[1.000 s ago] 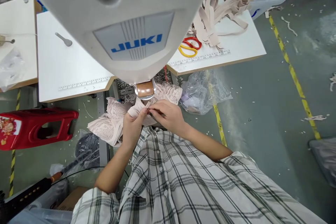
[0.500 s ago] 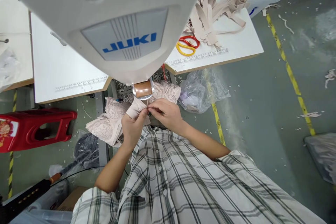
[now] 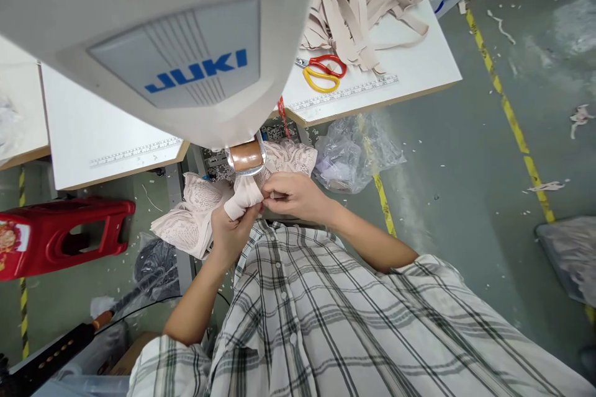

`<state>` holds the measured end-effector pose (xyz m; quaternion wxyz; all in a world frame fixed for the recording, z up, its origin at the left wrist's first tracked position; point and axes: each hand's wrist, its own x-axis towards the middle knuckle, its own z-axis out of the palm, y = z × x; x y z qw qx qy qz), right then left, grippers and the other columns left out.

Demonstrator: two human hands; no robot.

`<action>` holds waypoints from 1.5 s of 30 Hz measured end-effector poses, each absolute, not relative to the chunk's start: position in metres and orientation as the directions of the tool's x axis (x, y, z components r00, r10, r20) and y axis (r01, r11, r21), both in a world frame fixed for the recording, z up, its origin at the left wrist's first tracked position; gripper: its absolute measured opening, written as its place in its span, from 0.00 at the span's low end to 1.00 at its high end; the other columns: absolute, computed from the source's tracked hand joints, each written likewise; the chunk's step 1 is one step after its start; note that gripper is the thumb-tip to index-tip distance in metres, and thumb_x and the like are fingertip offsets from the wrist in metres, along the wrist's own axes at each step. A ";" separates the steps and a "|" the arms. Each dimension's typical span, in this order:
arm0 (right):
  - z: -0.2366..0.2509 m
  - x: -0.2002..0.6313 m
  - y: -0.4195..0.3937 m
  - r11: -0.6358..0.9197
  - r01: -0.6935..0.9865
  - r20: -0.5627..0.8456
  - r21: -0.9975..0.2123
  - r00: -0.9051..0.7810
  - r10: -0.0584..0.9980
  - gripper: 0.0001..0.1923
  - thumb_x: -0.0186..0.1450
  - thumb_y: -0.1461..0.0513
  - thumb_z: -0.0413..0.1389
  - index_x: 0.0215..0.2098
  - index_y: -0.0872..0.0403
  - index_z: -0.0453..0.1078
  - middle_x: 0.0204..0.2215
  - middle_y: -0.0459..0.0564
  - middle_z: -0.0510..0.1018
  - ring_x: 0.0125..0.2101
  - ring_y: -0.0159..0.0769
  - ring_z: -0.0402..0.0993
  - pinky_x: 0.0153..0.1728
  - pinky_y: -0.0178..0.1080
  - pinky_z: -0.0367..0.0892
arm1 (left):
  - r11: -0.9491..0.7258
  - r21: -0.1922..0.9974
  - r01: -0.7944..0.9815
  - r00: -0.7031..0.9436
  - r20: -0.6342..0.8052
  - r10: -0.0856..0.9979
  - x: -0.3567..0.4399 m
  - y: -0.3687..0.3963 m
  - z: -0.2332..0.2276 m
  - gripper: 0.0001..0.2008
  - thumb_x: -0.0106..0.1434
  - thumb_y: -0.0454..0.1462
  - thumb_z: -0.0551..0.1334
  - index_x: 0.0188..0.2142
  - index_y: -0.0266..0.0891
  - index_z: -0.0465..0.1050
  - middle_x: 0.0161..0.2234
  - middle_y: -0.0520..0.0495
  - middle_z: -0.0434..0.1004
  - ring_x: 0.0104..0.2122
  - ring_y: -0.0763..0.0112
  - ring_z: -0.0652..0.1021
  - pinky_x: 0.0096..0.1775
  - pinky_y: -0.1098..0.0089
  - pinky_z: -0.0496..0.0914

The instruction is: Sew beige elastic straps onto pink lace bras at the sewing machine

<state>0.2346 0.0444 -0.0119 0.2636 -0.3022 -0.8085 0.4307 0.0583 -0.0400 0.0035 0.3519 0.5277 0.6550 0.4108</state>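
Observation:
A pale pink lace bra (image 3: 193, 214) hangs around the front of a white JUKI sewing machine (image 3: 195, 68), partly hidden below its head. My left hand (image 3: 231, 229) is closed on a folded fabric band (image 3: 244, 197) of the bra, just in front of the machine's clear-and-brown guard (image 3: 246, 156). Beside it my right hand (image 3: 293, 195) pinches the edge of the same band between thumb and fingers. The two hands almost touch. The needle area is hidden behind the guard.
Scissors (image 3: 323, 73) with red and yellow handles and a heap of beige strips (image 3: 347, 12) lie on the right tabletop (image 3: 419, 56). A plastic bag (image 3: 349, 158) sits below it. At left stands a red stool (image 3: 69, 236).
My view has shifted, so the machine head appears further left. The band now bulges up over my left hand, and my fingertips have moved slightly along its edge.

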 end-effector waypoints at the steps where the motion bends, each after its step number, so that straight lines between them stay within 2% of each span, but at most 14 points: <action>1: -0.011 0.235 0.045 0.431 0.251 0.143 -0.867 -0.702 0.698 0.05 0.64 0.66 0.56 0.32 0.52 0.73 0.29 0.44 0.77 0.32 0.32 0.71 0.34 0.34 0.62 | 0.103 0.916 0.389 -0.199 -0.026 0.980 0.059 -0.040 0.003 0.08 0.61 0.39 0.67 0.34 0.37 0.84 0.28 0.46 0.84 0.31 0.63 0.81 0.35 0.68 0.75; 5: -0.011 0.239 0.047 0.336 0.218 0.077 -0.916 -0.728 0.682 0.06 0.66 0.64 0.54 0.36 0.52 0.74 0.32 0.46 0.78 0.35 0.34 0.72 0.38 0.36 0.65 | 0.139 0.954 0.266 -0.185 -0.091 0.978 0.062 -0.036 0.001 0.08 0.60 0.40 0.68 0.32 0.38 0.84 0.27 0.47 0.83 0.27 0.65 0.79 0.33 0.68 0.74; 8: -0.015 0.240 0.044 0.240 0.220 0.014 -0.945 -0.709 0.705 0.05 0.65 0.65 0.56 0.33 0.53 0.75 0.31 0.45 0.76 0.34 0.33 0.72 0.38 0.36 0.64 | 0.191 0.961 0.200 -0.141 -0.164 0.976 0.064 -0.031 0.002 0.10 0.63 0.42 0.66 0.33 0.37 0.82 0.26 0.47 0.81 0.27 0.68 0.78 0.32 0.69 0.73; 11: -0.018 0.238 0.039 0.160 0.252 -0.039 -0.954 -0.637 0.770 0.05 0.63 0.64 0.56 0.29 0.54 0.72 0.28 0.44 0.73 0.31 0.30 0.69 0.34 0.34 0.62 | 0.260 0.946 0.192 -0.081 -0.249 0.965 0.062 -0.025 0.005 0.10 0.63 0.42 0.67 0.35 0.37 0.81 0.29 0.47 0.81 0.30 0.68 0.78 0.34 0.70 0.73; 13: -0.018 0.236 0.036 0.161 0.271 -0.033 -0.949 -0.593 0.804 0.05 0.62 0.64 0.57 0.28 0.55 0.70 0.27 0.43 0.72 0.30 0.29 0.68 0.33 0.33 0.60 | 0.290 0.938 0.187 -0.049 -0.286 0.957 0.061 -0.023 0.007 0.11 0.63 0.43 0.67 0.38 0.37 0.81 0.33 0.46 0.82 0.34 0.66 0.79 0.36 0.69 0.73; 16: -0.017 0.235 0.037 0.172 0.298 -0.033 -0.939 -0.575 0.817 0.04 0.62 0.63 0.57 0.30 0.55 0.72 0.28 0.44 0.74 0.30 0.29 0.68 0.33 0.34 0.60 | 0.253 0.944 0.212 -0.077 -0.242 0.967 0.060 -0.023 0.009 0.11 0.64 0.43 0.66 0.38 0.37 0.81 0.34 0.45 0.82 0.35 0.66 0.78 0.39 0.68 0.73; 19: -0.014 0.241 0.043 0.085 0.268 -0.091 -0.960 -0.582 0.808 0.07 0.65 0.61 0.56 0.35 0.54 0.76 0.31 0.45 0.78 0.31 0.30 0.70 0.33 0.34 0.62 | 0.194 0.942 0.274 -0.125 -0.165 0.978 0.058 -0.023 0.010 0.11 0.65 0.43 0.65 0.34 0.38 0.80 0.31 0.47 0.80 0.33 0.67 0.76 0.37 0.69 0.71; 21: -0.013 0.246 0.047 0.035 0.265 -0.127 -0.964 -0.568 0.813 0.08 0.66 0.60 0.55 0.38 0.53 0.76 0.33 0.45 0.80 0.27 0.28 0.69 0.31 0.34 0.62 | 0.187 0.931 0.312 -0.108 -0.160 0.981 0.055 -0.021 0.011 0.11 0.66 0.43 0.64 0.33 0.38 0.79 0.29 0.48 0.78 0.32 0.68 0.75 0.35 0.71 0.70; 25: -0.008 0.253 0.049 0.110 0.344 -0.090 -0.933 -0.517 0.852 0.06 0.66 0.61 0.56 0.41 0.52 0.71 0.31 0.42 0.77 0.22 0.25 0.60 0.27 0.33 0.57 | 0.179 0.928 0.328 -0.043 -0.175 0.984 0.050 -0.015 0.016 0.10 0.65 0.44 0.64 0.36 0.40 0.79 0.29 0.48 0.77 0.30 0.68 0.73 0.35 0.70 0.70; 29: -0.002 0.252 0.045 0.235 0.386 -0.019 -0.892 -0.551 0.834 0.05 0.65 0.63 0.55 0.39 0.51 0.63 0.22 0.37 0.65 0.21 0.27 0.59 0.27 0.33 0.54 | 0.146 0.942 0.302 -0.008 -0.150 0.989 0.051 -0.013 0.024 0.10 0.64 0.43 0.64 0.38 0.41 0.80 0.32 0.46 0.79 0.33 0.65 0.75 0.40 0.67 0.72; 31: 0.001 0.251 0.044 0.289 0.380 0.013 -0.879 -0.586 0.810 0.04 0.65 0.64 0.54 0.37 0.51 0.62 0.22 0.37 0.64 0.22 0.27 0.59 0.28 0.34 0.54 | 0.135 0.941 0.310 0.006 -0.144 0.990 0.054 -0.015 0.028 0.10 0.64 0.42 0.65 0.39 0.40 0.81 0.34 0.46 0.80 0.36 0.64 0.77 0.42 0.67 0.72; 36: 0.005 0.249 0.044 0.338 0.347 0.041 -0.875 -0.642 0.766 0.06 0.63 0.68 0.52 0.36 0.51 0.60 0.25 0.39 0.68 0.24 0.28 0.61 0.29 0.34 0.54 | 0.125 0.931 0.342 0.026 -0.142 0.989 0.062 -0.017 0.033 0.11 0.64 0.39 0.64 0.45 0.42 0.81 0.42 0.46 0.82 0.43 0.62 0.78 0.46 0.68 0.71; 42: 0.004 0.254 0.047 0.322 0.369 0.004 -0.872 -0.652 0.758 0.03 0.66 0.64 0.54 0.39 0.52 0.63 0.28 0.42 0.74 0.26 0.30 0.66 0.30 0.35 0.56 | 0.181 0.900 0.396 -0.004 -0.196 0.981 0.062 -0.015 0.030 0.07 0.63 0.39 0.65 0.34 0.39 0.80 0.26 0.51 0.77 0.28 0.69 0.72 0.32 0.71 0.66; 45: 0.001 0.256 0.053 0.265 0.392 -0.049 -0.881 -0.634 0.772 0.08 0.65 0.61 0.58 0.43 0.52 0.69 0.31 0.43 0.79 0.30 0.32 0.72 0.33 0.35 0.59 | 0.215 0.911 0.352 -0.008 -0.227 0.974 0.061 -0.013 0.029 0.08 0.63 0.41 0.66 0.33 0.39 0.80 0.25 0.50 0.77 0.27 0.70 0.73 0.31 0.72 0.66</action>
